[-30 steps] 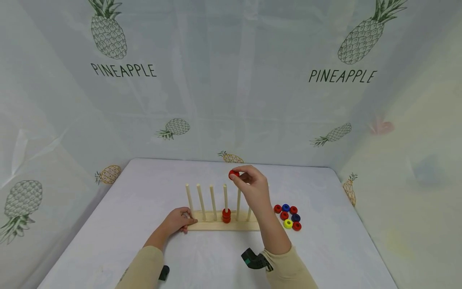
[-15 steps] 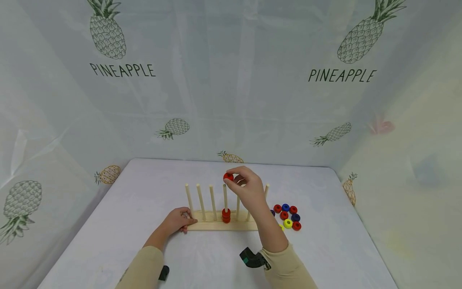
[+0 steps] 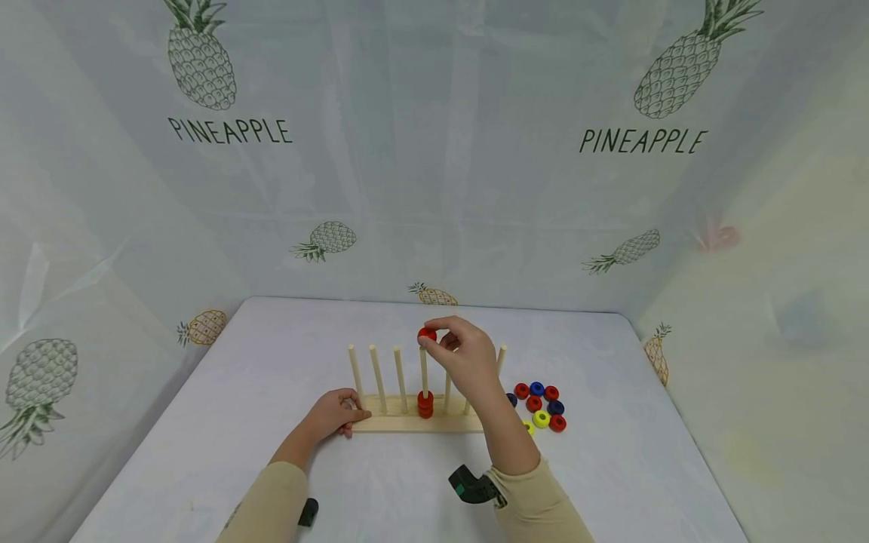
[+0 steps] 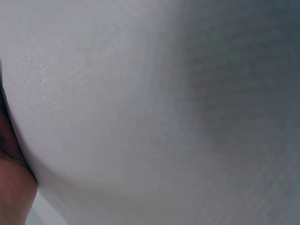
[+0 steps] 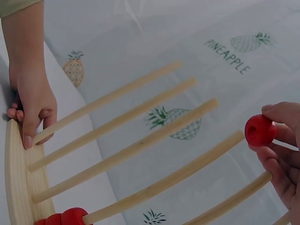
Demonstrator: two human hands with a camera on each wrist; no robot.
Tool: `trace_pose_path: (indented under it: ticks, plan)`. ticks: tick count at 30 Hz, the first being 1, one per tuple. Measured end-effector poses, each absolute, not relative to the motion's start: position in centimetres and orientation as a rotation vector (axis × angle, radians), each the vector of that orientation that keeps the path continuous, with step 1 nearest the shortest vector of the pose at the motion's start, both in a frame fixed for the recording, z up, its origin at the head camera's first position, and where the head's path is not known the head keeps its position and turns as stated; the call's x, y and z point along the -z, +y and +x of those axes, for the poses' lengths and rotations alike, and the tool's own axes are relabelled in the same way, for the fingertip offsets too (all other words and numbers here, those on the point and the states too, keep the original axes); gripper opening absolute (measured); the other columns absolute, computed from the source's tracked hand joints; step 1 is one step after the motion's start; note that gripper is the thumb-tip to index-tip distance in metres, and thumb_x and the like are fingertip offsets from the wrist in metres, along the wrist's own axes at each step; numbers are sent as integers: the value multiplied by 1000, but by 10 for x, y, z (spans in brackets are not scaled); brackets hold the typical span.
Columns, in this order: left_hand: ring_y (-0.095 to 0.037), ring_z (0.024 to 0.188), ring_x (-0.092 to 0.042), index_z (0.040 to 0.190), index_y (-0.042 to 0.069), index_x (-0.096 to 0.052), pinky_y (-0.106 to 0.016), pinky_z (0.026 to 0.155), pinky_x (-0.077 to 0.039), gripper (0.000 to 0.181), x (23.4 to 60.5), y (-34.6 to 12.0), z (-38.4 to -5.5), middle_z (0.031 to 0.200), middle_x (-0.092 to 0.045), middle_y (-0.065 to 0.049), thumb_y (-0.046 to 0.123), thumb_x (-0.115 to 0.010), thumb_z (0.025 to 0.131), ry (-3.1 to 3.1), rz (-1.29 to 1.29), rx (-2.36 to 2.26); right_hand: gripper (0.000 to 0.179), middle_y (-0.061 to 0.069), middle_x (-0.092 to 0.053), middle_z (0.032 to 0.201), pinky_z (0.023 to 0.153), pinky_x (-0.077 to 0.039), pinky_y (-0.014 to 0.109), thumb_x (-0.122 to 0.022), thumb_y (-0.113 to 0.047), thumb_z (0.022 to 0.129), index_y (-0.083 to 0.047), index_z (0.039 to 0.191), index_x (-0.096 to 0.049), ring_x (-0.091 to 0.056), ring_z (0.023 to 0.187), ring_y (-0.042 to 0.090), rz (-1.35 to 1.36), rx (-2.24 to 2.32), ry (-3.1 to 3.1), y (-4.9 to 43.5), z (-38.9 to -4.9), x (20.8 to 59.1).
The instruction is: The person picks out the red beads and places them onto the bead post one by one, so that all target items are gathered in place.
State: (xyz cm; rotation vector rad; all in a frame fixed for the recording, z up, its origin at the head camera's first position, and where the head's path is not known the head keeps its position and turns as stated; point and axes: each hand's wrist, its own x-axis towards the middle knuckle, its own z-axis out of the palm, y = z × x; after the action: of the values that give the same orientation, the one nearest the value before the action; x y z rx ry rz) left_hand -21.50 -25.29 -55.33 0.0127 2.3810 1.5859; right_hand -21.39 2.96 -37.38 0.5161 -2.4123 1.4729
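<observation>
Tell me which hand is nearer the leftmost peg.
The left hand: it grips the board beside the leftmost peg. The right hand is farther right, pinching a red bead at the top of the fourth peg from left.

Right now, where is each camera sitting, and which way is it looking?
Head: on the person's head, facing forward and down at the peg rack; left hand, right hand and tan sleeves show.
Left wrist: on that wrist, facing a blurry pale surface I can't identify; some skin shows at the left edge.
Right wrist: on that wrist, facing across the pegs; right fingers pinching a red bead and the left hand show.
Shared: head and right wrist both see rack, bead and hands.
</observation>
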Motion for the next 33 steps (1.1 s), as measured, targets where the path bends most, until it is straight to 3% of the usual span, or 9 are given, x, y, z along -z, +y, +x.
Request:
trace_pose_path:
  ticks: [33]
  plan:
    - [-14, 44, -57, 89, 4, -61, -23, 44, -41, 24, 553, -254, -215, 51, -57, -3, 22, -77, 86, 2422, 53, -1540, 27, -10, -66, 94, 64, -48, 28, -81, -26, 82, -18, 106, -74, -57, 74, 9, 576, -1275, -2540, 29, -212, 370]
